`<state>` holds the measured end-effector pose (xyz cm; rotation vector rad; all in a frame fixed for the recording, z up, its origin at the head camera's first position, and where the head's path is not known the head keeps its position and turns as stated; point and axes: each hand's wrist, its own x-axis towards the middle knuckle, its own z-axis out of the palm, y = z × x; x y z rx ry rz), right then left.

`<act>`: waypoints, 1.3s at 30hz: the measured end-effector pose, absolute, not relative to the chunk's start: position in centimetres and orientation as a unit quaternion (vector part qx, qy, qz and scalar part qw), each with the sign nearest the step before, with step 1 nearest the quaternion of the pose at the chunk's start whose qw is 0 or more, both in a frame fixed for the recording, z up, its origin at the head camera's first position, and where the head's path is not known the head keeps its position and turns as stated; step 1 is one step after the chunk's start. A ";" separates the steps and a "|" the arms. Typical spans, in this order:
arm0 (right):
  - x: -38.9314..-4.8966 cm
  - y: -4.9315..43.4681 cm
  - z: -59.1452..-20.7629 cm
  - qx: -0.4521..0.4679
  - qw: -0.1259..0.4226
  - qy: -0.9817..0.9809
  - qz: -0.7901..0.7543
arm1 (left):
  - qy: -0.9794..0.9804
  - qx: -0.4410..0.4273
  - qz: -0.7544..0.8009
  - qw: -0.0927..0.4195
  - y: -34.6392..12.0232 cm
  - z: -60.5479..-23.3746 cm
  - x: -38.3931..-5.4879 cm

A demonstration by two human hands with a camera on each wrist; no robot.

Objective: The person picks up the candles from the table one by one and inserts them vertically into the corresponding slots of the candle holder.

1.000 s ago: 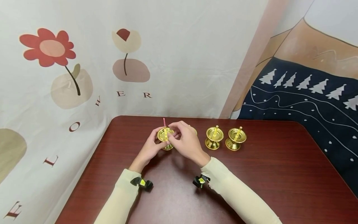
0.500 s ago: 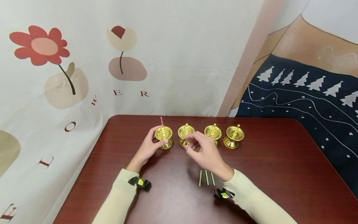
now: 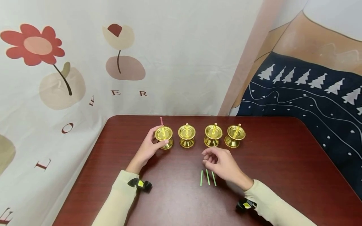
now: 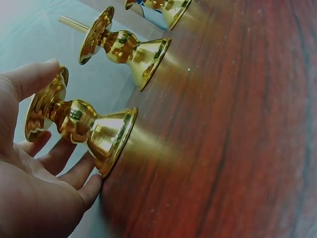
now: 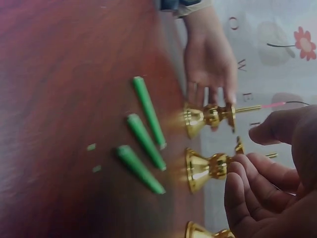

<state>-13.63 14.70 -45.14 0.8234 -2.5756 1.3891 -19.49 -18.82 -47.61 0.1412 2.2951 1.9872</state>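
My left hand grips the leftmost brass candle holder, thumb at the dish rim and fingers around its far side. A thin pink candle stands upright in that holder's central tube. In the left wrist view the holder's foot rests on the table. My right hand hovers over the table with loosely bent fingers and nothing between them; its thumb stands apart from the fingertips in the right wrist view. Just below it lie three green candles, side by side.
To the right of the held one stand a second holder, a third and a fourth, in a row near the back edge, their tubes without candles. Small pale bits lie by the green candles. Printed cloth hangs behind the table.
My right hand has left the leftmost holder and moved right and toward me, over the green candles. The left hand keeps its hold on the holder. The view has shifted slightly.
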 end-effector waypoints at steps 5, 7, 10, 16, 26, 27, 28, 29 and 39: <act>-13.0 15.1 -45.9 0.307 0.029 -0.850 0.428 | 0.763 0.043 0.644 0.045 -19.0 -47.4 -19.2; -12.7 15.1 -46.2 0.317 0.026 -0.856 0.407 | 0.766 0.044 0.640 0.038 -19.0 -47.2 -19.0; -12.2 14.9 -46.6 0.320 0.025 -0.874 0.365 | 0.775 0.041 0.630 0.029 -18.8 -46.8 -18.5; -11.3 14.4 -46.9 0.307 0.027 -0.906 0.291 | 0.810 0.013 0.586 0.010 -18.6 -46.0 -16.9; -11.1 14.0 -47.0 0.311 0.016 -0.906 0.288 | 0.860 -0.028 0.509 0.013 -17.7 -45.2 -13.7; -11.1 14.0 -47.0 0.315 0.015 -0.903 0.291 | 0.863 -0.022 0.505 0.019 -17.6 -45.3 -13.4; -11.1 14.0 -47.0 0.318 0.014 -0.901 0.295 | 0.865 -0.013 0.501 0.025 -17.4 -45.3 -13.2; -11.1 14.0 -47.1 0.322 0.012 -0.898 0.299 | 0.865 -0.003 0.500 0.033 -17.3 -45.3 -13.0; -11.3 14.4 -47.3 0.384 0.003 -0.867 0.318 | 0.829 0.129 0.542 0.052 -15.6 -47.4 -13.7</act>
